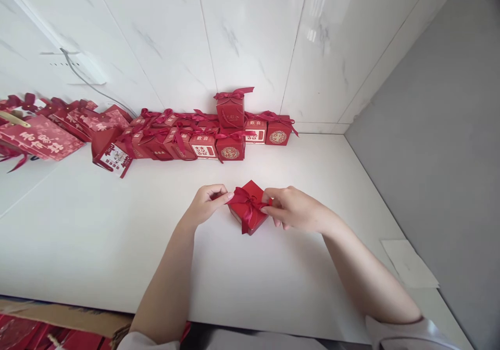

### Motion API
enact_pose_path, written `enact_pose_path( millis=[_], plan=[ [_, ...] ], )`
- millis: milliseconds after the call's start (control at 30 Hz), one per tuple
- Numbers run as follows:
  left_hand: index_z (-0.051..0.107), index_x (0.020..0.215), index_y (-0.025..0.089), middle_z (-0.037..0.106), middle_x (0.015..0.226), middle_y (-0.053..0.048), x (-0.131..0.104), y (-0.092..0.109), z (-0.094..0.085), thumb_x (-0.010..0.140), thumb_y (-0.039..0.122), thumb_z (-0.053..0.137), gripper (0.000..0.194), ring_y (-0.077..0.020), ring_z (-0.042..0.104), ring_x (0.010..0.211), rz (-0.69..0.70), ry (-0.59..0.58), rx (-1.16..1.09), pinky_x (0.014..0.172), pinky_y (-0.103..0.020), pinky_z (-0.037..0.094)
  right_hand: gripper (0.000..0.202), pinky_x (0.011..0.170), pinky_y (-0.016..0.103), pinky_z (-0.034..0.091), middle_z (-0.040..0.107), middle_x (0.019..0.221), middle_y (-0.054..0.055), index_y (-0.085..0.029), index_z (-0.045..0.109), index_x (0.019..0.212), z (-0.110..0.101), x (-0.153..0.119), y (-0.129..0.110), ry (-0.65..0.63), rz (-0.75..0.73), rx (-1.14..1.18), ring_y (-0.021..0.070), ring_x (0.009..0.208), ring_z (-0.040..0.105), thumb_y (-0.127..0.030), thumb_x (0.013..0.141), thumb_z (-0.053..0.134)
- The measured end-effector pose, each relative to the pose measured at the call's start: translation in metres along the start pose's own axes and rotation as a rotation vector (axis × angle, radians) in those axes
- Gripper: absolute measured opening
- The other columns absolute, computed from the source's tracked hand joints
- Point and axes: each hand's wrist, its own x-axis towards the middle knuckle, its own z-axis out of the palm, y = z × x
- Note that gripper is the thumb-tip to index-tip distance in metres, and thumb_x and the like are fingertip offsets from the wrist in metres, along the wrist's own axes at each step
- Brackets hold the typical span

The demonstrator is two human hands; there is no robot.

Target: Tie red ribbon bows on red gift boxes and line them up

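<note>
A small red gift box [257, 221] sits on the white table in front of me, its corner turned toward me. Across its top lies a dark red ribbon [247, 215] tied in a bow, one tail hanging over the near edge. At the box's left, my left hand [209, 202] pinches the ribbon's left end between thumb and fingers. My right hand [291, 209] is closed on the ribbon at the right side of the bow, and its fingers partly cover the box's right edge.
Along the tiled wall stands a row of ribboned red gift boxes [230, 149], one stacked on top. Red paper bags [47, 136] lie at the left. A cardboard carton [62, 313] with red items is at the lower left. A paper sheet [410, 264] lies near the grey right wall.
</note>
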Motion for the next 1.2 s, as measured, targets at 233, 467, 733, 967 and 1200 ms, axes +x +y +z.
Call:
enact_pose_path(
  millis=[233, 467, 733, 967, 1200],
  plan=[
    [0.055, 0.06, 0.015, 0.036, 0.056, 0.004, -0.006, 0.006, -0.014, 0.083, 0.048, 0.063, 0.041, -0.0082, 0.031, 0.053, -0.182, -0.234, -0.021, 0.052, -0.025, 0.024, 0.018, 0.052, 0.025, 0.044, 0.071, 0.067, 0.0, -0.023, 0.05, 0.089, -0.013, 0.003, 0.012, -0.107, 0.079, 0.385, 0.0145, 0.05, 0.063, -0.04, 0.094, 0.048],
    [0.063, 0.056, 0.015, 0.049, 0.05, 0.001, -0.007, 0.007, -0.02, 0.078, 0.051, 0.066, 0.042, -0.0093, 0.038, 0.049, -0.255, -0.587, 0.074, 0.048, -0.025, 0.029, 0.008, 0.051, 0.023, 0.039, 0.071, 0.07, -0.001, -0.022, 0.047, 0.091, -0.007, 0.018, 0.02, -0.088, 0.075, 0.536, 0.0123, 0.051, 0.062, -0.029, 0.093, 0.045],
    [0.061, 0.09, 0.021, 0.063, 0.087, -0.003, -0.004, 0.001, -0.009, 0.088, 0.053, 0.054, 0.033, -0.0155, 0.058, 0.077, -0.123, -0.014, 0.063, 0.066, -0.026, 0.047, 0.039, 0.054, 0.023, 0.04, 0.062, 0.072, -0.001, -0.02, 0.051, 0.079, -0.003, 0.022, 0.019, -0.059, 0.02, 0.436, 0.0128, 0.057, 0.064, -0.057, 0.091, 0.05],
    [0.062, 0.104, 0.021, 0.052, 0.127, -0.01, 0.001, 0.003, 0.021, 0.089, 0.034, 0.058, 0.02, -0.0229, 0.049, 0.123, 0.27, 0.011, 0.006, 0.104, -0.038, 0.042, 0.031, 0.053, 0.022, 0.043, 0.065, 0.075, -0.001, -0.02, 0.058, 0.082, -0.003, 0.016, 0.017, -0.112, -0.028, 0.321, 0.0124, 0.061, 0.062, -0.047, 0.077, 0.072],
    [0.06, 0.091, 0.019, 0.052, 0.125, -0.012, -0.001, 0.009, 0.031, 0.085, 0.029, 0.063, 0.011, -0.0253, 0.047, 0.125, 0.28, -0.006, 0.035, 0.108, -0.043, 0.037, 0.035, 0.046, 0.022, 0.043, 0.07, 0.06, 0.002, -0.019, 0.062, 0.088, -0.008, 0.018, 0.019, -0.333, 0.128, 0.389, 0.0125, 0.043, 0.061, -0.053, 0.086, 0.059]
  ],
)
